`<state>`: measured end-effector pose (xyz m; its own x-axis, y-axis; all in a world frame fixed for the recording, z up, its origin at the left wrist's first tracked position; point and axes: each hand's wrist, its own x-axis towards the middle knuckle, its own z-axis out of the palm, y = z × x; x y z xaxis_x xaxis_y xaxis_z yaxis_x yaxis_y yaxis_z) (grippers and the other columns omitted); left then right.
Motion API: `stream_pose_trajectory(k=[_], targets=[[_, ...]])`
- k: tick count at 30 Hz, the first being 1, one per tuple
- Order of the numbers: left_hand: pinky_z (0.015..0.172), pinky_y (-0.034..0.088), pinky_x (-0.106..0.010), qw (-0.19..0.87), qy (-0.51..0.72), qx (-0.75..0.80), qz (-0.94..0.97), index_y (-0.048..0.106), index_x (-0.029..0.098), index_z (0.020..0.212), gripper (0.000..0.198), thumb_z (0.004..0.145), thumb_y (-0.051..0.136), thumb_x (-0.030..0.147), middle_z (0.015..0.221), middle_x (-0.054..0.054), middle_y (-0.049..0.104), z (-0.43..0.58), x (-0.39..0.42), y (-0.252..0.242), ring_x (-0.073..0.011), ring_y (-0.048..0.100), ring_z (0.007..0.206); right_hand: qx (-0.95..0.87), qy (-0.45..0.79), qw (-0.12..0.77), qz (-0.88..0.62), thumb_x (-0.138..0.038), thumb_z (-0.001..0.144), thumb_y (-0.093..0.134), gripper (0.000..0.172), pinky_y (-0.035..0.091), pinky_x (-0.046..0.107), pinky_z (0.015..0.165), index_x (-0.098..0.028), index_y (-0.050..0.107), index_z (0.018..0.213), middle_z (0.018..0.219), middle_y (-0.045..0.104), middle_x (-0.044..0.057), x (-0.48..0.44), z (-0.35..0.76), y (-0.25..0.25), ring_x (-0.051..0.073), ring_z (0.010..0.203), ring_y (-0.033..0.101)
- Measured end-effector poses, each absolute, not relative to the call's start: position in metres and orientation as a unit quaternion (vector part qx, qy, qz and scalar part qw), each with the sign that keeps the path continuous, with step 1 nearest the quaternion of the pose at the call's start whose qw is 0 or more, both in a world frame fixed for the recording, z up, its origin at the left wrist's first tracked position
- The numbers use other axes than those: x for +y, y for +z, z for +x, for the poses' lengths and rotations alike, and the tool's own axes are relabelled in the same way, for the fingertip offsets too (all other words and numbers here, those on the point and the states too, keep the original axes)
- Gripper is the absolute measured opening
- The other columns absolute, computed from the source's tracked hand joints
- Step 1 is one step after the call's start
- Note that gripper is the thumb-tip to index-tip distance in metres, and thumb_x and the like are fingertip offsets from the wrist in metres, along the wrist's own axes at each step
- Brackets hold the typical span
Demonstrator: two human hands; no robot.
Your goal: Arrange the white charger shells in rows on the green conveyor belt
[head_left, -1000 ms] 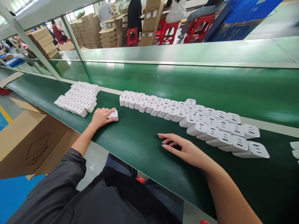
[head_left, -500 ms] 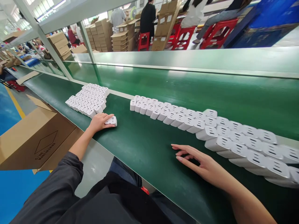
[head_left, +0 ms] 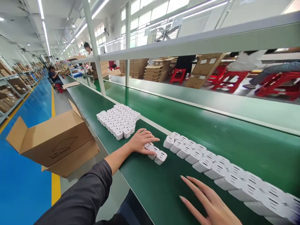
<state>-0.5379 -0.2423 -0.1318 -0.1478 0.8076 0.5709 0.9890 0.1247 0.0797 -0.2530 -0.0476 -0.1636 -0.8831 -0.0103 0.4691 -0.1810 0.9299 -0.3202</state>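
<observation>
My left hand (head_left: 142, 142) is around a short row of white USB chargers (head_left: 161, 157), thumb on the near side and fingers stretched over the far side. Three of them show, and the hand partly hides two. My right hand (head_left: 208, 200) hovers over the belt at the lower right, fingers spread, holding nothing. Beyond it runs a long double row of the same white chargers (head_left: 217, 169), slotted ends up. Left of my left hand, a packed block of chargers (head_left: 118, 120) stands on the green belt (head_left: 150, 184).
An open cardboard box (head_left: 58, 140) sits beside the belt on the left. A metal frame (head_left: 96, 47) with a shelf rises behind the belt. Across from it are red stools (head_left: 231, 82), stacked cartons (head_left: 153, 73) and seated people.
The view has swung left and up. My left hand has moved away from the packed block, toward the long row; three chargers now show at it instead of two. My right hand stays spread.
</observation>
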Motion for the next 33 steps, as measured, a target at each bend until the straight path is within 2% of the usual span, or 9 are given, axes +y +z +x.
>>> stream_pose_trajectory(k=[5,8,10,13,16,20,23,27,33], targets=[[0.094,0.047,-0.044,0.243,-0.311,-0.756,-0.522,0.061,0.022,0.133,0.064,0.099,0.026,0.063,0.104,-0.011,0.071,-0.554,-0.254,-0.143,-0.0257,0.061,0.104,-0.948,0.070,0.290,0.113,-0.042,0.098,0.049,0.048,0.054,0.052,0.098,-0.022,0.051,0.142,0.131,0.063,0.017,-0.111,-0.361,-0.123,0.035,0.120,0.061],[0.088,0.049,-0.042,0.258,-0.327,-0.755,-0.506,0.058,0.021,0.136,0.065,0.102,0.018,0.058,0.099,-0.012,0.070,-0.556,-0.253,-0.146,-0.0251,0.062,0.097,-0.953,0.022,0.286,0.094,-0.043,0.098,0.050,0.044,0.051,0.056,0.100,-0.017,0.062,0.131,0.133,0.063,0.020,-0.134,-0.407,-0.121,0.039,0.124,0.058],[0.086,0.050,-0.042,0.259,-0.332,-0.749,-0.512,0.059,0.019,0.135,0.066,0.102,0.017,0.058,0.097,-0.012,0.070,-0.555,-0.251,-0.146,-0.0254,0.061,0.095,-0.965,-0.004,0.251,0.079,-0.041,0.097,0.051,0.040,0.053,0.054,0.095,-0.016,0.066,0.125,0.131,0.064,0.020,-0.142,-0.423,-0.123,0.039,0.120,0.059],[0.086,0.049,-0.041,0.249,-0.345,-0.731,-0.534,0.062,0.017,0.128,0.068,0.102,0.017,0.060,0.095,-0.012,0.070,-0.551,-0.248,-0.146,-0.0245,0.060,0.093,-0.988,-0.009,0.145,0.048,-0.031,0.099,0.046,0.035,0.056,0.043,0.083,-0.017,0.067,0.124,0.131,0.065,0.019,-0.147,-0.431,-0.122,0.033,0.111,0.064],[0.084,0.048,-0.038,0.251,-0.373,-0.703,-0.552,0.064,0.016,0.123,0.069,0.101,0.017,0.063,0.092,-0.010,0.069,-0.546,-0.247,-0.144,-0.0227,0.060,0.091,-0.998,0.010,0.056,-0.003,-0.022,0.100,0.039,0.036,0.054,0.038,0.083,-0.016,0.066,0.122,0.137,0.061,0.018,-0.149,-0.436,-0.115,0.029,0.110,0.062],[0.086,0.046,-0.038,0.282,-0.413,-0.667,-0.552,0.063,0.016,0.121,0.063,0.102,0.020,0.059,0.098,-0.011,0.069,-0.542,-0.248,-0.137,-0.0230,0.060,0.096,-0.997,0.064,0.003,-0.037,-0.023,0.101,0.038,0.038,0.051,0.036,0.089,-0.023,0.062,0.131,0.150,0.050,0.012,-0.143,-0.462,-0.102,0.027,0.120,0.058],[0.087,0.045,-0.038,0.309,-0.433,-0.645,-0.549,0.062,0.017,0.120,0.054,0.103,0.027,0.054,0.102,-0.011,0.068,-0.540,-0.250,-0.131,-0.0233,0.058,0.097,-0.990,0.119,0.002,-0.078,-0.027,0.101,0.040,0.044,0.051,0.037,0.092,-0.028,0.050,0.144,0.155,0.044,0.008,-0.136,-0.493,-0.094,0.027,0.125,0.057],[0.085,0.045,-0.037,0.324,-0.442,-0.634,-0.546,0.061,0.017,0.120,0.048,0.104,0.030,0.051,0.100,-0.010,0.068,-0.539,-0.249,-0.127,-0.0222,0.058,0.093,-0.977,0.168,0.029,-0.127,-0.028,0.099,0.040,0.054,0.053,0.042,0.091,-0.019,0.037,0.152,0.148,0.050,0.014,-0.128,-0.536,-0.086,0.030,0.121,0.060],[0.083,0.047,-0.036,0.323,-0.438,-0.638,-0.544,0.060,0.017,0.119,0.045,0.104,0.029,0.048,0.098,-0.009,0.068,-0.541,-0.249,-0.124,-0.0213,0.059,0.092,-0.973,0.205,0.031,-0.103,-0.034,0.097,0.050,0.065,0.046,0.038,0.106,-0.011,0.032,0.154,0.156,0.043,0.017,-0.114,-0.566,-0.081,0.029,0.135,0.051]])
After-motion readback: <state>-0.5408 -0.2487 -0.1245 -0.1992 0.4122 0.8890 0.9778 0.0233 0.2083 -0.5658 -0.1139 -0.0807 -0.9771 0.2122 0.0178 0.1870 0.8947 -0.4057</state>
